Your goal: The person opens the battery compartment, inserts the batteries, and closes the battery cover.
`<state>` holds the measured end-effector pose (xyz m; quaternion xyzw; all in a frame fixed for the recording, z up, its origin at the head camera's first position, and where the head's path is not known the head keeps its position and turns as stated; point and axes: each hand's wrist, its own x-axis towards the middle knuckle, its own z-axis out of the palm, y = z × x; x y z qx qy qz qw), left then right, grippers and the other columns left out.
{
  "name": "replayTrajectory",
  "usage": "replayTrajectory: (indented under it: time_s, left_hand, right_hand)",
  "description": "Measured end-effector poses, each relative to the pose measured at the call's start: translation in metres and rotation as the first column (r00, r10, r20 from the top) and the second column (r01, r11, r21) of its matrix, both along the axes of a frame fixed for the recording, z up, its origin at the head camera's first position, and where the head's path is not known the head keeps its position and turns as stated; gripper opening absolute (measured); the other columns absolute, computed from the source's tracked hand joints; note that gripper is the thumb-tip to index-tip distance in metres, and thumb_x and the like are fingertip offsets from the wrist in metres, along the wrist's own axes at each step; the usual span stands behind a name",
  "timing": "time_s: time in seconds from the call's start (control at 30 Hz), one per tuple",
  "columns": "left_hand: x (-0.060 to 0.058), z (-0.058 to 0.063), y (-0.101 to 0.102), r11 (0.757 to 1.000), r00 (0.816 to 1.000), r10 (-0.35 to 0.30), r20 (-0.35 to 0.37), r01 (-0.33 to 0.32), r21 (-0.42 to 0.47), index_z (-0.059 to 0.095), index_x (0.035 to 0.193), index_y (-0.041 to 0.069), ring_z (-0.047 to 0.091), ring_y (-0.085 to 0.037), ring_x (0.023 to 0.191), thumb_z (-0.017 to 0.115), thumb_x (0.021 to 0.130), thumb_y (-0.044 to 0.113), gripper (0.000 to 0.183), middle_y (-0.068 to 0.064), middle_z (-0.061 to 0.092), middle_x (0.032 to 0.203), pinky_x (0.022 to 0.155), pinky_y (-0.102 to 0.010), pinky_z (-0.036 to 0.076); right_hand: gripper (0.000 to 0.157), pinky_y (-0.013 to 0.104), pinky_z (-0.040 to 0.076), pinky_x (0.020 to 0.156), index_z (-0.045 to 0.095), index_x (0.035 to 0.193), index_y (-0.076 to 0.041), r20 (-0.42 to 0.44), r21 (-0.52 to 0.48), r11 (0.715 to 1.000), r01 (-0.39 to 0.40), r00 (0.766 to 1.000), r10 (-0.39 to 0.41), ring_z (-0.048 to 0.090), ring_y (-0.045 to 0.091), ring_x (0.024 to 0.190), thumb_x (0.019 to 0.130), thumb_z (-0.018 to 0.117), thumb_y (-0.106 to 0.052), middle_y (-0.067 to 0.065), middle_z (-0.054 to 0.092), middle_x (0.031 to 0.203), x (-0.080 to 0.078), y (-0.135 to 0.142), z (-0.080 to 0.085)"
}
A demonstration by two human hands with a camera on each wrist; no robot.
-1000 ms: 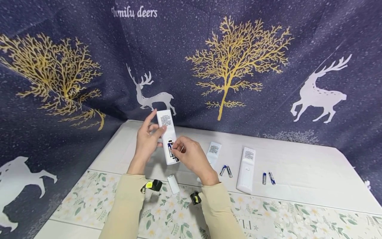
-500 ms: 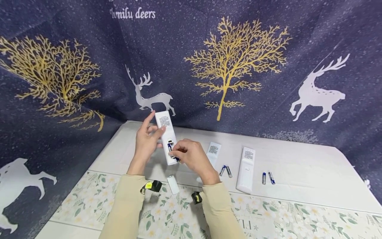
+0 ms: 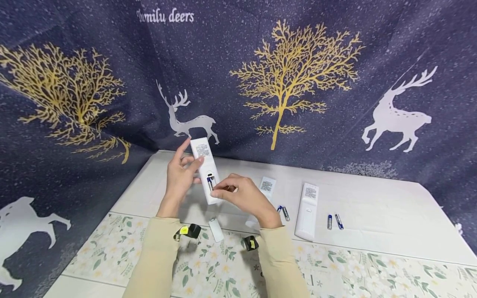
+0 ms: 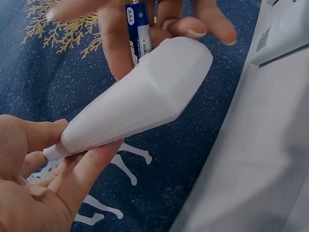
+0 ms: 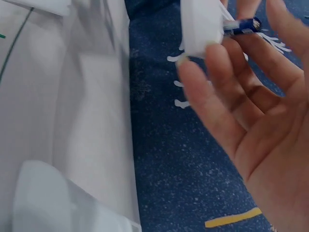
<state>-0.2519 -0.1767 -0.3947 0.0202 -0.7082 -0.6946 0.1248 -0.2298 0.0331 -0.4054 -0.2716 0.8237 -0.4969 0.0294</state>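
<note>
My left hand (image 3: 177,176) holds a white remote control (image 3: 208,166) above the table, back side toward me and tilted. Its battery compartment lies uncovered, with one blue-and-silver battery (image 3: 210,182) visible inside. At the lower end of that compartment my right hand (image 3: 244,192) pinches an AAA battery (image 4: 139,34), which stands out at a slant from the remote in the left wrist view. In the head view the right fingers cover this battery. A loose white battery cover (image 3: 216,230) lies on the table below the hands.
To the right lie a second remote (image 3: 267,186), partly behind my right hand, and a third remote (image 3: 307,211) with its cover on. Loose batteries (image 3: 285,213) rest between them, and another pair of batteries (image 3: 334,222) sits farther right. A dark patterned cloth (image 3: 238,82) hangs behind the table.
The remote and left hand have shifted slightly left. The right wrist has moved a little right and turned; the dark battery end seen earlier below its fingers is now hidden.
</note>
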Motion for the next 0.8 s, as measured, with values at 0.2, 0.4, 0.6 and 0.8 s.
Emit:
replayTrajectory:
  time_s: [0.2,0.4,0.6,0.8]
  left_hand:
    - [0.0,0.0,-0.001,1.0,1.0,-0.006,0.007,0.006,0.019,0.041,0.165,0.033,0.075,-0.014,0.085,0.07,0.104,0.011,0.071,-0.019,0.066,0.12,0.066,-0.039,0.065]
    - [0.0,0.001,-0.001,0.999,1.0,-0.003,0.004,0.003,0.041,0.041,0.165,0.031,0.075,-0.013,0.083,0.07,0.103,0.009,0.071,-0.019,0.067,0.119,0.064,-0.038,0.065]
    - [0.0,0.001,-0.002,0.998,1.0,-0.021,0.001,0.021,0.06,0.042,0.164,0.031,0.075,-0.014,0.084,0.071,0.103,0.009,0.071,-0.016,0.068,0.116,0.063,-0.036,0.065]
    - [0.001,0.002,-0.001,0.996,0.999,-0.036,-0.001,0.036,0.083,0.043,0.164,0.026,0.075,-0.014,0.082,0.071,0.102,0.009,0.07,-0.009,0.071,0.109,0.062,-0.034,0.064]
  right_hand:
    - [0.027,0.031,0.054,0.079,0.08,0.119,-0.01,0.042,0.008,0.998,-0.055,0.998,0.055,0.064,0.016,0.089,0.094,0.084,-0.019,-0.003,0.069,0.099,0.0,0.006,0.002]
    - [0.03,0.029,0.056,0.077,0.079,0.115,-0.009,-0.083,-0.026,0.999,-0.025,0.996,0.023,0.063,0.011,0.084,0.087,0.089,-0.011,-0.003,0.067,0.094,-0.002,0.001,-0.002]
    - [0.046,0.03,0.058,0.075,0.074,0.122,-0.009,-0.121,-0.047,0.998,0.052,0.991,-0.058,0.064,0.015,0.085,0.081,0.094,-0.013,0.002,0.065,0.102,-0.002,-0.005,-0.002]
    - [0.079,0.047,0.059,0.093,0.056,0.151,-0.009,-0.03,-0.133,0.99,0.053,0.998,-0.057,0.068,0.033,0.107,0.082,0.094,-0.014,0.011,0.063,0.132,-0.003,-0.005,-0.004]
